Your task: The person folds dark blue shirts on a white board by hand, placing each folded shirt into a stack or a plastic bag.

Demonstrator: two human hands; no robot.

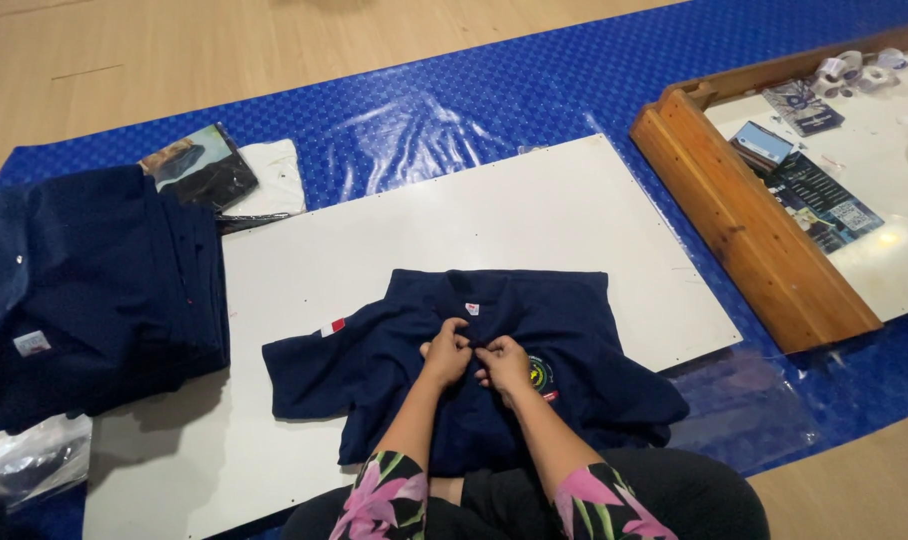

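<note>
A person seen from above sits at a white board [574, 230] lying on a blue mat [454, 110] on a wooden floor [174, 50]. A navy shirt [394, 360] lies spread on the board, collar away from the person, sleeves out to both sides. The left hand [448, 352] and right hand [505, 364] sit side by side at the middle of the shirt's chest, just below the collar, each with fingers pinched closed on the fabric. To the left rests a stack of folded navy shirts [94, 290], with a clear plastic bag [29, 455] near it. To the right lies a wood-framed mirror [754, 230].
</note>
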